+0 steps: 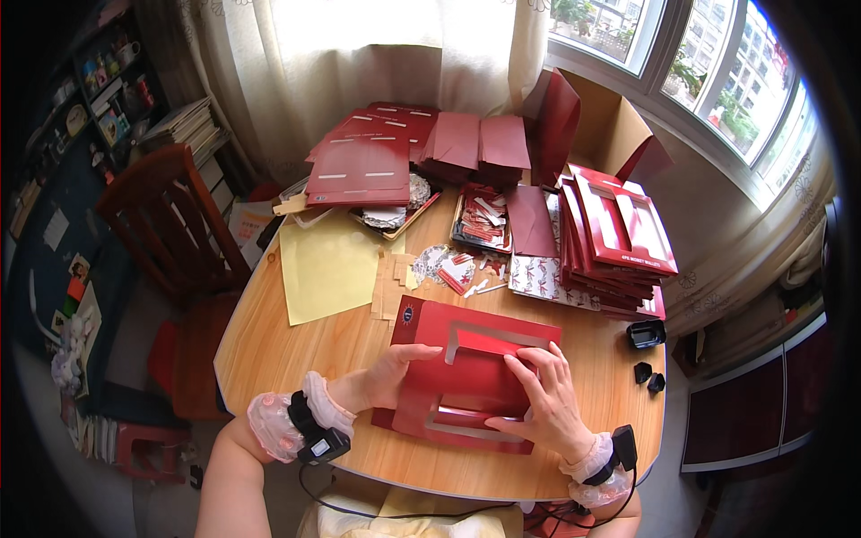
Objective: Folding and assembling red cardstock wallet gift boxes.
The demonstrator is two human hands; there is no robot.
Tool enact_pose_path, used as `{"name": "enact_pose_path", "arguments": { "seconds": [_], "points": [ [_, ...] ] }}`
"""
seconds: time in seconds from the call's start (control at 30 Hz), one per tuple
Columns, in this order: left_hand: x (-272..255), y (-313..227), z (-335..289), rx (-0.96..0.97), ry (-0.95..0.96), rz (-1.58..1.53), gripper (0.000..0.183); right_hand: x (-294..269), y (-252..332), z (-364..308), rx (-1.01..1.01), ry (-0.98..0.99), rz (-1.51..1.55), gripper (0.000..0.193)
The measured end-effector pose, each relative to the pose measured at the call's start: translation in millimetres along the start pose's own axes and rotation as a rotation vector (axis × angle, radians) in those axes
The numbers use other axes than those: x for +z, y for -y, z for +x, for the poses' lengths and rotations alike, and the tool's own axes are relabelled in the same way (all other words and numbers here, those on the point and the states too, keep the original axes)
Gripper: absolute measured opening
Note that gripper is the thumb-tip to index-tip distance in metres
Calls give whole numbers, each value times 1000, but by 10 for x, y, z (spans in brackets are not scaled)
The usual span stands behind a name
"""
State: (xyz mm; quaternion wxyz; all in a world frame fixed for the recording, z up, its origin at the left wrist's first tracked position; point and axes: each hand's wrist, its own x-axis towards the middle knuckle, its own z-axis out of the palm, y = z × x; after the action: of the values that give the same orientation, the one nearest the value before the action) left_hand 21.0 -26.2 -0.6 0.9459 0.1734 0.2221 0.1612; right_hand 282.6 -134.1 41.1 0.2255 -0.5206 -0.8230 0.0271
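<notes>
A flat red cardboard sleeve with cut-out windows lies tilted at the table's near side. Inside it, a plain red paper piece shows through the windows. My left hand grips the sleeve's left edge, thumb on top and the other fingers hidden beneath. Over the right part bends my right hand, its fingertips on the upper right and its thumb near the lower window, holding sleeve and paper together. Beyond the sleeve lie a round patterned paper piece and several small red and white slips.
Stacked red sleeves stand at the right, beside an open carton. Farther back are flat red cards and red envelope piles. A yellow sheet lies left; a small black case sits by the right edge.
</notes>
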Motion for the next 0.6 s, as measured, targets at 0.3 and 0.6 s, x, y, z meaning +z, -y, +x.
{"name": "enact_pose_path", "arguments": {
  "seconds": [0.3, 0.6],
  "points": [
    [50, 46, -115, 7, -56, 84, 56, 11, 82, 43, -57, 28, -4, 87],
    [129, 2, -220, 42, -62, 92, 49, -1, 106, 90, -70, 27, 1, 76]
  ]
}}
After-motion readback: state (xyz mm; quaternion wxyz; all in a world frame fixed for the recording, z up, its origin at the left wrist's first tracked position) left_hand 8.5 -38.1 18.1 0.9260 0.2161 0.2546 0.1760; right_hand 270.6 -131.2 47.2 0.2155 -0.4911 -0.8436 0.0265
